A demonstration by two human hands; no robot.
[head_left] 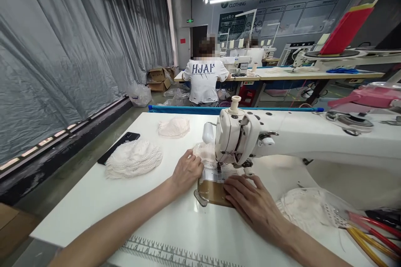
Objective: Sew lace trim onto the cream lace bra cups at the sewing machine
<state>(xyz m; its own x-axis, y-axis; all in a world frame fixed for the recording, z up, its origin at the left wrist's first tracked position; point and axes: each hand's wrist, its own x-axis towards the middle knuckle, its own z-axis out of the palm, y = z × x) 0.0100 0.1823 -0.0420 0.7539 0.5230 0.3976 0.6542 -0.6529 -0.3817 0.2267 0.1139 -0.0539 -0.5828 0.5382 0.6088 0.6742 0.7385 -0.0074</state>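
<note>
A white sewing machine point(233, 137) stands in front of me, its needle and presser foot over a shiny metal plate. A piece of white lace fabric point(205, 154) lies under and left of the machine head. My left hand point(188, 170) is closed, its curled fingers pinching the near left edge of this lace. My right hand point(252, 200) lies palm down with fingers stretched out, fingertips on the brown and silver bed plate point(213, 192) just right of and below the needle. Part of the lace is hidden behind the machine head.
Left on the table lie a stack of white lace pieces point(134, 158), a black phone point(117, 147) and another lace piece point(174, 127). More lace point(308, 206) and red-handled and yellow-handled tools point(372, 233) lie right. A ruler strip point(169, 254) marks the front edge. A co-worker point(205, 79) sits ahead.
</note>
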